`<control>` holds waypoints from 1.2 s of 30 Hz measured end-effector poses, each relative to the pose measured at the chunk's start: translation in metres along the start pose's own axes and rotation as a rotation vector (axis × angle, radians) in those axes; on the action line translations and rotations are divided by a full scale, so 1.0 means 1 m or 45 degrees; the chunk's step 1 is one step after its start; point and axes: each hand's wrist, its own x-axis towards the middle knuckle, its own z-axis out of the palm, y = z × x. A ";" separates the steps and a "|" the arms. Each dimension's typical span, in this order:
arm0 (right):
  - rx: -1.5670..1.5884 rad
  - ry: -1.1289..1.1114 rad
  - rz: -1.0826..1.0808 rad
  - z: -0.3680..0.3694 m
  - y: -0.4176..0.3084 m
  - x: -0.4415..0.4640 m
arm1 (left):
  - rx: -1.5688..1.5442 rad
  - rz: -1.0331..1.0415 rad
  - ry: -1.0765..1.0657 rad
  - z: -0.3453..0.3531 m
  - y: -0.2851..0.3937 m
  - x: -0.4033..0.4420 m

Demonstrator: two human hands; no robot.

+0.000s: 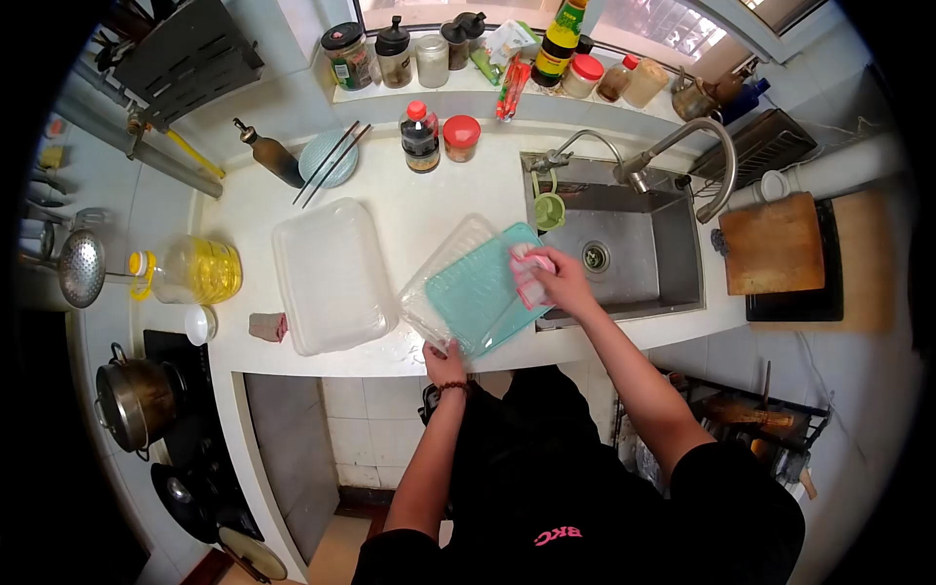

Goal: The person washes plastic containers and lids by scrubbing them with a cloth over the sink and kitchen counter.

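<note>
My left hand point(445, 365) is closed on the near corner of a clear plastic lid point(427, 304) at the counter's front edge. The lid is tilted and overlaps a turquoise cutting board point(478, 283), which shows through it. In my right hand point(567, 285) is a bunched pink-and-white cloth point(527, 273), held over the right side of the lid and board. Whether the cloth presses on the lid or the board I cannot tell. A translucent white plastic box point(336, 278) lies just left of the lid.
A steel sink point(624, 263) with a faucet point(721, 161) lies to the right. Along the back are a soy-sauce-like bottle point(420, 141), a red-lidded jar point(461, 138) and a bowl point(330, 161) with chopsticks. An oil jug point(205, 270) and a folded grey cloth-like piece point(265, 328) are left.
</note>
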 end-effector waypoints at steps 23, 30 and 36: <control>-1.769 -0.754 -0.577 0.007 0.055 0.002 | 1.610 0.936 -0.536 0.037 0.062 -0.001; -1.794 -0.521 -0.757 0.016 0.056 -0.004 | 1.622 0.932 -0.580 0.032 0.069 -0.003; -1.669 -0.408 -0.440 0.015 0.071 0.012 | 1.581 0.899 -0.563 0.036 0.066 0.000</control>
